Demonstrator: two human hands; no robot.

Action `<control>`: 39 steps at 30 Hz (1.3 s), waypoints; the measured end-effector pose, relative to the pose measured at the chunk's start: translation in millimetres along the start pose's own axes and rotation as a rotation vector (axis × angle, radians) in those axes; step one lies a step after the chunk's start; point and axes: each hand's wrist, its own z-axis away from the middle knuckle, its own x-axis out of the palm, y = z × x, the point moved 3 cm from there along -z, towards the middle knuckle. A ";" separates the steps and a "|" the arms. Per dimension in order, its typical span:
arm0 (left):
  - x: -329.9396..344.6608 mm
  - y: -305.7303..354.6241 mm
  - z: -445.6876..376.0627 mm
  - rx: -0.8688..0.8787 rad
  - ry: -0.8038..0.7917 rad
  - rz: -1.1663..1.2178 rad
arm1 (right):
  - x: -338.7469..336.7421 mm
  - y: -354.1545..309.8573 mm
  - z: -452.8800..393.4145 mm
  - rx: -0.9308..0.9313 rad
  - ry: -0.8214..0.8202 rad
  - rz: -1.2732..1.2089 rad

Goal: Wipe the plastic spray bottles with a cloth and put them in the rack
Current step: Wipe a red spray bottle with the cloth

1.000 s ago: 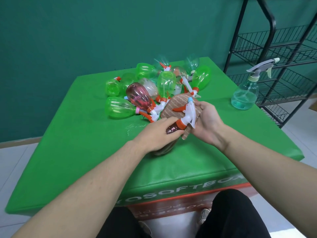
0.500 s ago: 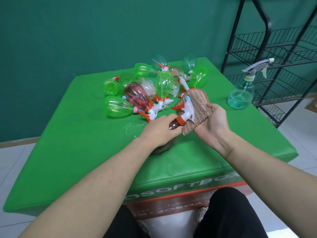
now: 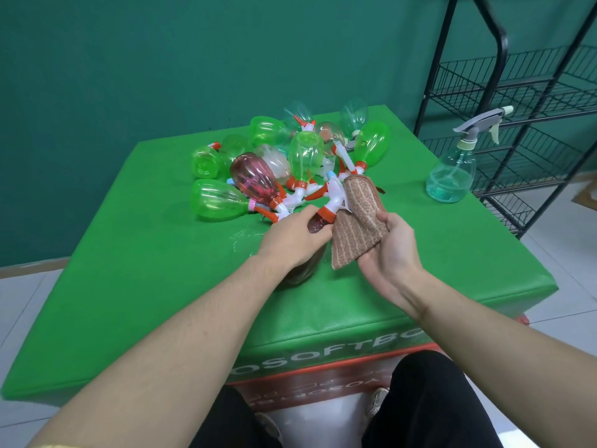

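**Bottle in one hand, cloth in the other**

I'm looking down at both hands over the green pad [image 3: 155,260]. My left hand [image 3: 292,239] has its fingers curled round the dark bottle [image 3: 318,223], gripping the body just below the orange collar; the white spray head sticks up past the fingertips, toward the pile. My right hand [image 3: 392,253] pinches the brown cloth [image 3: 357,226], thumb on top, and the cloth stands up between the fingers and the spray head, touching it on the right side.

Just beyond the left fingertips lies the pile [image 3: 290,163]: green, clear and one pink bottle, all on their sides, nozzles tangled together. It crowds the spray head; the nearest triggers sit right beside my knuckles.

Well off past the right fingers stands a clear bottle [image 3: 452,179] with a grey trigger, upright at the pad's edge. Behind it stands the black wire rack [image 3: 517,88]. A wet smear shows on the pad left of my left hand.
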 end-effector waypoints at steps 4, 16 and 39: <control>3.6 2.3 5.7 0.047 0.022 -0.041 | 12.8 -9.3 -23.9 0.004 0.000 -0.016; -0.3 0.3 2.1 -0.076 0.054 0.021 | 10.8 3.9 -14.2 -0.011 0.004 0.068; -22.3 -29.5 43.2 0.043 -0.024 0.031 | 12.8 -28.0 -8.8 -0.193 0.067 0.645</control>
